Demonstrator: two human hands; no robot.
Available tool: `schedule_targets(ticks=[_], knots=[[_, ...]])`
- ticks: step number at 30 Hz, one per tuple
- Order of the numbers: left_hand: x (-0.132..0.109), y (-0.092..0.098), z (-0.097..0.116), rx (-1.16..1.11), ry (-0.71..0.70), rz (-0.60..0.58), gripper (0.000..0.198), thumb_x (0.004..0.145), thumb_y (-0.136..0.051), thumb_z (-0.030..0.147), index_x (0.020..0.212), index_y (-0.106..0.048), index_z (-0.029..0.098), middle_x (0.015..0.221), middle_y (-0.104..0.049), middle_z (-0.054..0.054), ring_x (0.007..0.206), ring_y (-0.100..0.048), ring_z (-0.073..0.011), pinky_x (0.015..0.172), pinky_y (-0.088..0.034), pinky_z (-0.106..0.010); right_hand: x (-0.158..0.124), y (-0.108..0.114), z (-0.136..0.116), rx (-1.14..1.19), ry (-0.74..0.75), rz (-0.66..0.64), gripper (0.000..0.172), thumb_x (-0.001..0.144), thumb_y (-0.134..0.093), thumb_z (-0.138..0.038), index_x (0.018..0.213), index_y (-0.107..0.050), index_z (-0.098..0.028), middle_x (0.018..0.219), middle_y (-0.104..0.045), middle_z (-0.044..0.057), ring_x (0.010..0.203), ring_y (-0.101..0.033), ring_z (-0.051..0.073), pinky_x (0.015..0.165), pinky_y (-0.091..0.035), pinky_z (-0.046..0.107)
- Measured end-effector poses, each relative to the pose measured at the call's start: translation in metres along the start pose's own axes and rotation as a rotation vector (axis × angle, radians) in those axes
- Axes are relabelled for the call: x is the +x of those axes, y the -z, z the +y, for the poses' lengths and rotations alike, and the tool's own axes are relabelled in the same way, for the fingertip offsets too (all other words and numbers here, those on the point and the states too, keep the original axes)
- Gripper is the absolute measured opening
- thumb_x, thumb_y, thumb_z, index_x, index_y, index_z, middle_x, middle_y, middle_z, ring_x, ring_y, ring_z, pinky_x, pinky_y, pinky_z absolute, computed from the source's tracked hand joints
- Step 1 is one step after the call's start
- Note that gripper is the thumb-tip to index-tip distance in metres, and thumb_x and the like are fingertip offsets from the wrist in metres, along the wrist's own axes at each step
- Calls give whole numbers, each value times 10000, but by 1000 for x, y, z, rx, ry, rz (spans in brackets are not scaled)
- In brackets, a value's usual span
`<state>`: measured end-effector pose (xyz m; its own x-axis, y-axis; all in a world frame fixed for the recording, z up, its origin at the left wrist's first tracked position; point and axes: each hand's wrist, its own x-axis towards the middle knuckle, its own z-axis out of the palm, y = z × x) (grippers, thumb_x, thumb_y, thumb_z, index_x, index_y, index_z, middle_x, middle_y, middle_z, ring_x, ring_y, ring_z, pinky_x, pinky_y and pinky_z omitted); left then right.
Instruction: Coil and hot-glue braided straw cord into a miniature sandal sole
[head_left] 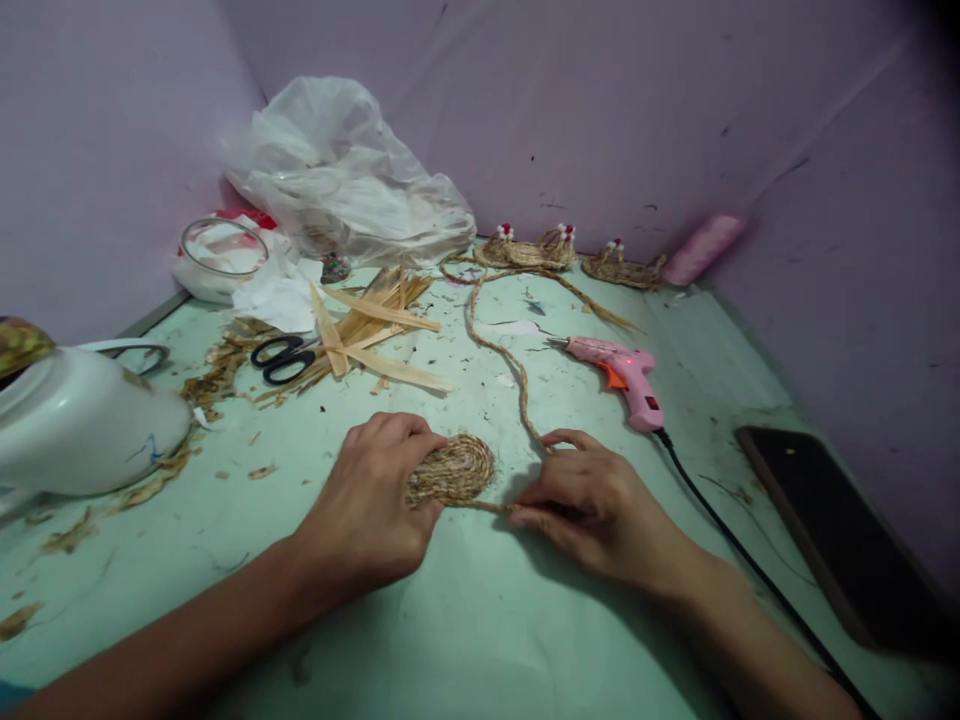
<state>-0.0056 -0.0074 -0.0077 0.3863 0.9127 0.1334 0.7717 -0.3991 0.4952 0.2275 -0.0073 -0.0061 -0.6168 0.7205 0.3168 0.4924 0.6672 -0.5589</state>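
Observation:
A flat oval coil of braided straw rope (454, 468) lies on the pale green table (480, 620). My left hand (375, 500) is curled over the coil's left edge, fingers closed on it. My right hand (581, 495) pinches the loose rope (510, 370) where it leaves the coil at the lower right. The free rope runs away toward the back of the table.
A pink glue gun (622, 372) with its black cord lies right of the rope. Black scissors (283, 357) and dried leaf strips (375, 335) lie behind my left hand. A white bowl (82, 420) sits left, a plastic bag (345, 175) at the back, a dark phone (832, 530) right.

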Motion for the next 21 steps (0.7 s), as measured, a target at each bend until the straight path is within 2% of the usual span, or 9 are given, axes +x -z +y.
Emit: schedule_targets(ticks=[3,6,16,21], knots=[[3,2,-1,-1,14,-48,413,645,-635,203,1053,-647,142,1088,-592,-110,1028,-520,-279,920,-408,-475,-2,-7,4,-57,-40,90,138,799,-666,-263,698,-665,-169,602,-653,-2,580,-579,129,757,-408,346],[5,3,-2,-7,20,-61,400,642,-643,212,1035,-655,142,1080,-592,-106,1015,-522,-274,919,-405,-471,-1,-11,7,-85,-68,117,140,781,-683,-268,683,-656,-172,614,-646,0,574,-565,132,708,-397,338],[9,2,-3,-53,36,-85,395,630,-641,218,1020,-671,161,1065,-596,-87,1012,-523,-267,919,-391,-460,3,-12,11,-177,-154,194,5,777,-683,-201,782,-685,-199,716,-699,-1,677,-625,156,714,-350,340],[10,3,-3,-51,47,-87,398,621,-639,224,1012,-677,163,1073,-601,-91,1025,-523,-279,931,-382,-466,9,-16,14,-202,-218,180,81,780,-657,-139,789,-696,-209,770,-717,1,747,-641,168,732,-347,344]])
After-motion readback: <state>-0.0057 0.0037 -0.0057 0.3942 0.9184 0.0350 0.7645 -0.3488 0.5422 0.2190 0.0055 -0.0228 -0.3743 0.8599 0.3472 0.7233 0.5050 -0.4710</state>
